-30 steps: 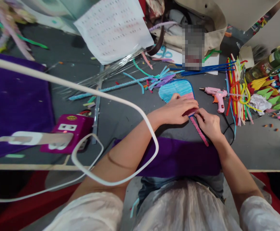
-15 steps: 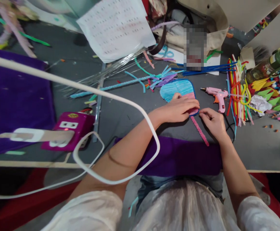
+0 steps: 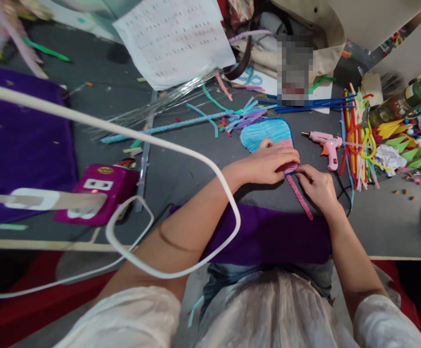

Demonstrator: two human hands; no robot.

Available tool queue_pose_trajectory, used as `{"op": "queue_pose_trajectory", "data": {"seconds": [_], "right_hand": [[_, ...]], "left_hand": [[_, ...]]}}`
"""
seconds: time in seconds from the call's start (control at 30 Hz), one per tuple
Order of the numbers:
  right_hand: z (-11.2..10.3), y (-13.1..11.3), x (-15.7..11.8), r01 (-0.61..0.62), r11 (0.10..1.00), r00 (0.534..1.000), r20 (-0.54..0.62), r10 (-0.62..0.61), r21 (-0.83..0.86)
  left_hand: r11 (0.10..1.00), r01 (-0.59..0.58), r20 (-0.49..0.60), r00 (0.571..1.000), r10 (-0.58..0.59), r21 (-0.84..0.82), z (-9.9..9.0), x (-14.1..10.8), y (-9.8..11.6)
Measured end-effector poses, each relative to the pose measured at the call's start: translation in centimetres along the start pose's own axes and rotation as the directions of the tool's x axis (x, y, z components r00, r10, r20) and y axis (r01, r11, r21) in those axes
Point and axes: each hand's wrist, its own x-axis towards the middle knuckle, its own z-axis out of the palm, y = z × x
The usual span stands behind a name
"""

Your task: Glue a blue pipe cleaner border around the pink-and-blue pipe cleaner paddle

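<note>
A flat blue-and-pink pipe-cleaner piece point(image 3: 264, 134), rounded at the top, lies on the dark table. Dark blue pipe cleaner point(image 3: 292, 137) runs along its edge. From its lower end sticks out a twisted pink stem point(image 3: 300, 197). My left hand point(image 3: 272, 162) is curled over the pink part, pressing it down and covering much of it. At the lower right corner my right hand point(image 3: 318, 187) pinches the dark blue edging between thumb and fingers. A pink glue gun point(image 3: 328, 146) lies just beyond my right hand.
Pipe cleaners point(image 3: 358, 145) in many colours lie at the right, beside a green bottle point(image 3: 411, 99). A white cable point(image 3: 181, 147) loops across the view from a purple socket box point(image 3: 104, 186). Rolled purple cloth point(image 3: 272, 237) lies along the front edge.
My right hand has shifted slightly left, bringing the dark blue edging round the lower corner of the piece. My left hand stays on the piece.
</note>
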Motion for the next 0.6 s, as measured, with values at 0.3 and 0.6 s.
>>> {"op": "queue_pose_trajectory", "data": {"seconds": [0.3, 0.6], "right_hand": [[0.4, 0.8, -0.2, 0.077, 0.997, 0.997, -0.016, -0.077, 0.012], [0.2, 1.1, -0.1, 0.092, 0.985, 0.992, -0.098, -0.078, 0.147]], "left_hand": [[1.0, 0.008, 0.007, 1.0, -0.008, -0.001, 0.0, 0.0, 0.1], [1.0, -0.006, -0.01, 1.0, 0.006, -0.002, 0.1, 0.1, 0.0]]}}
